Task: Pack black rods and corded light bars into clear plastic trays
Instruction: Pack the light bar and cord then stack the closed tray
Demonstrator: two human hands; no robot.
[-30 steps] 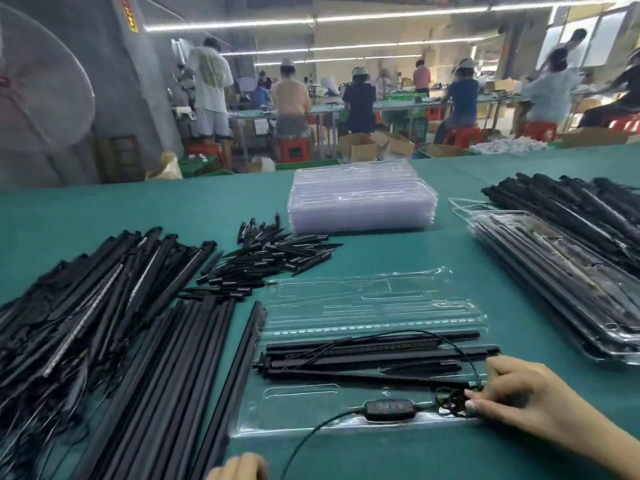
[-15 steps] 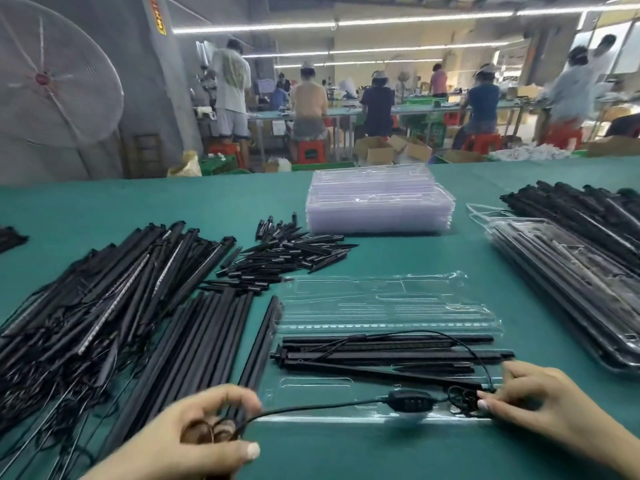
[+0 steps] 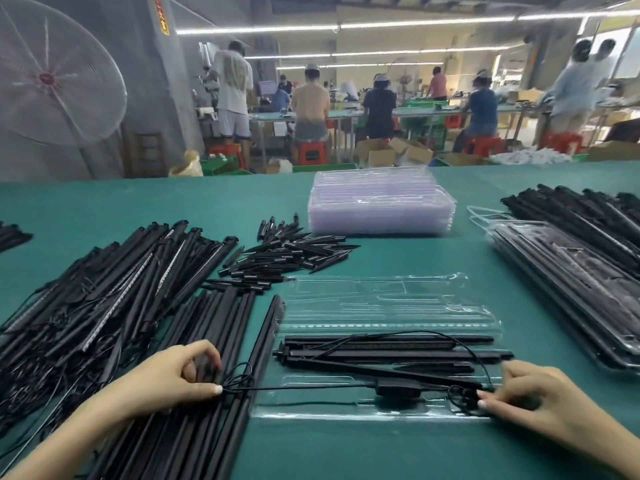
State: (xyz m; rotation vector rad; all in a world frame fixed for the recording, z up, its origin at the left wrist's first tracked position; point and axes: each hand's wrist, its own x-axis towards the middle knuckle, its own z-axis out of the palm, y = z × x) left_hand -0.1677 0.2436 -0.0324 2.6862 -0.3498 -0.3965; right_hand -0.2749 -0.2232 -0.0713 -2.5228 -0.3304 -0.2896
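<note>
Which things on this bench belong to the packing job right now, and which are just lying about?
In use: open tray, cord, left hand, right hand, rods in tray.
Lying about: fan, cardboard boxes, red stools.

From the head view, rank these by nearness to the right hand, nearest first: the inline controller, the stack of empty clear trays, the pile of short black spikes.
Measured from the right hand:
1. Inline controller: just to its left, on the cord in the open tray's near channel.
2. Pile of short black spikes: farther back and left, mid-table.
3. Stack of empty clear trays: farthest, at the table's far edge.
</note>
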